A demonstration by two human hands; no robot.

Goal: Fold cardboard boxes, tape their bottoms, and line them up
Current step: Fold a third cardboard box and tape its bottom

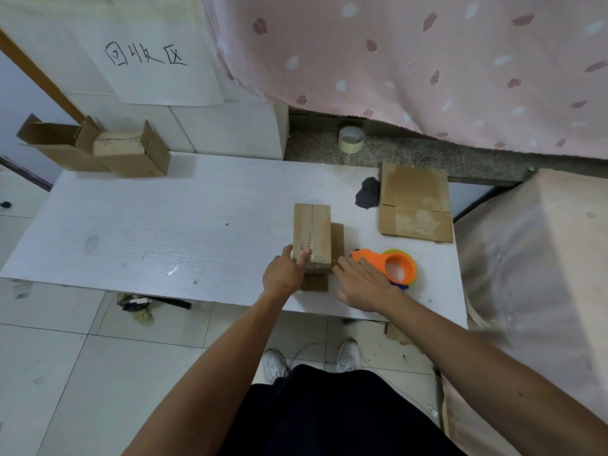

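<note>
Left hand (284, 274) presses the cardboard box's (312, 232) near end, thumb at its left side, forefinger on top, gripping nothing. The box lies just beyond both hands, its long taped seam pointing away from the person. Right hand (362, 284), flat and empty, lies at its near right corner, beside an orange tape dispenser (399, 266).

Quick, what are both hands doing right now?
Left hand: open, finger pressing the taped box.
Right hand: open, fingers straight, beside the orange tape dispenser.
</note>
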